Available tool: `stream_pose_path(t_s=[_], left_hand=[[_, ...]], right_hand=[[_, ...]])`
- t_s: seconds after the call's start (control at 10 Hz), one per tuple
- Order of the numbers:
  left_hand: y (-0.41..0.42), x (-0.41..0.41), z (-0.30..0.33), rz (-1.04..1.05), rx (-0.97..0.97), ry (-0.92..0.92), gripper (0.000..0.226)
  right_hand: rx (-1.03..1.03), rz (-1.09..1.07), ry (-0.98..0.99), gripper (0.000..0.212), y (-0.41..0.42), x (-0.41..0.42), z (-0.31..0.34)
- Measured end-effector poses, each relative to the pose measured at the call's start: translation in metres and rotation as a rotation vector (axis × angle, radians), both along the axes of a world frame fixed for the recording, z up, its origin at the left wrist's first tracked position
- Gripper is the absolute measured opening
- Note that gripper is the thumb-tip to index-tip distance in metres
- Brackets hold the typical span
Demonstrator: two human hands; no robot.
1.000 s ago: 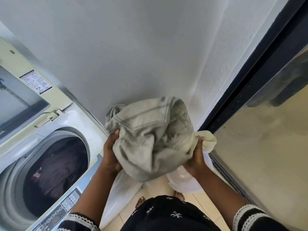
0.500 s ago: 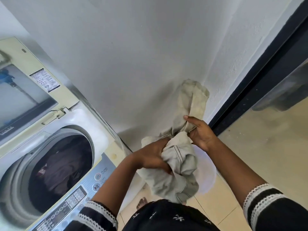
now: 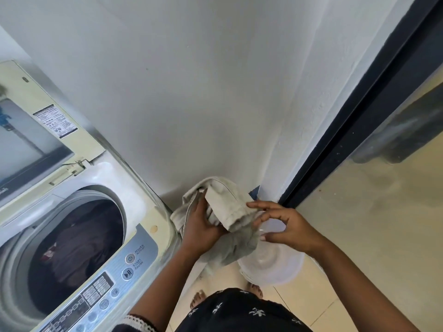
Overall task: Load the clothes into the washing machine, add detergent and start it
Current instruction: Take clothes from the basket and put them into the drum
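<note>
Head view: top-loading cream washing machine (image 3: pixel 134 212), lid raised, drum already holding dark brown clothes (image 3: pixel 79 243); a crumpled beige cotton garment (image 3: pixel 227 207) is held beside the machine, above a white plastic basin (image 3: pixel 275 267), not yet loaded. Left hand (image 3: pixel 199 226) grips the garment's bunched middle; right hand (image 3: pixel 290 226), fingers spread and loosely bent, touches its edge with fingertips only. Judged remaining: load this garment, add detergent, press start.
</note>
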State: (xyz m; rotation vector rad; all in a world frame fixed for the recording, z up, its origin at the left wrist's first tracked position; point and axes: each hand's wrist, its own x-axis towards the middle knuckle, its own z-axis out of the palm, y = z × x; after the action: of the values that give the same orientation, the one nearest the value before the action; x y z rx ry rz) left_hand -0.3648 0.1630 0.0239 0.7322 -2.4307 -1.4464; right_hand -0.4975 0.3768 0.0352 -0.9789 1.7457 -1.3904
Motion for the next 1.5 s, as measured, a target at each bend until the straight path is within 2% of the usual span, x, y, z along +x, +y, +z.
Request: stream_pose_path(t_s=[0.1, 0.2, 0.3, 0.4, 0.5, 0.6, 0.7, 0.8, 1.0, 1.1, 1.2, 1.3, 1.4, 1.5], left_hand=[[0.004, -0.007, 0.013, 0.031, 0.012, 0.076, 0.078], [0.018, -0.01, 0.022, 0.059, -0.031, 0.112, 0.076], [0.04, -0.012, 0.023, 0.087, -0.113, 0.139, 0.08], [0.054, -0.014, 0.019, 0.155, -0.115, 0.144, 0.092], [0.064, -0.015, 0.026, 0.16, -0.083, 0.204, 0.091], [0.074, -0.015, 0.033, 0.132, -0.032, 0.259, 0.091], [0.076, -0.011, 0.038, 0.039, -0.135, 0.224, 0.095], [0.069, -0.009, 0.045, -0.07, -0.245, 0.166, 0.102], [0.062, -0.014, 0.06, -0.326, -0.22, -0.018, 0.123], [0.06, -0.011, 0.065, -0.204, 0.023, 0.147, 0.106], [0.062, -0.005, 0.059, 0.273, 0.141, 0.308, 0.078], [0.058, 0.001, 0.043, 0.564, 0.114, 0.121, 0.079], [0.052, 0.007, 0.048, 0.533, 0.664, -0.058, 0.09], [0.055, 0.018, 0.047, 0.247, 1.058, 0.036, 0.062]], right_hand=[[0.017, -0.071, 0.062, 0.029, 0.0, 0.015, 0.004], [-0.077, -0.4, -0.097, 0.028, -0.018, 0.025, 0.019], [-0.057, -0.66, -0.275, 0.038, -0.027, 0.019, 0.023], [0.091, -0.679, -0.4, 0.073, -0.02, 0.009, 0.021], [0.282, -0.528, -0.587, 0.111, -0.007, 0.002, 0.017], [0.26, -0.346, -0.826, 0.099, -0.001, -0.003, 0.014], [0.027, -0.262, -0.999, 0.097, 0.003, -0.005, 0.011], [-0.097, -0.263, -0.989, 0.088, 0.003, -0.001, 0.008], [-0.209, -0.408, -0.957, 0.09, 0.006, 0.002, -0.022], [-0.295, -0.42, -1.025, 0.076, 0.019, 0.002, -0.024], [-0.355, -0.388, -1.132, 0.048, 0.034, -0.005, -0.017], [-0.317, -0.43, -1.137, 0.004, 0.039, -0.009, -0.004], [-0.419, -0.549, -1.044, 0.05, 0.042, -0.004, 0.009], [-0.674, 0.057, -1.474, 0.062, 0.049, -0.014, -0.016]])
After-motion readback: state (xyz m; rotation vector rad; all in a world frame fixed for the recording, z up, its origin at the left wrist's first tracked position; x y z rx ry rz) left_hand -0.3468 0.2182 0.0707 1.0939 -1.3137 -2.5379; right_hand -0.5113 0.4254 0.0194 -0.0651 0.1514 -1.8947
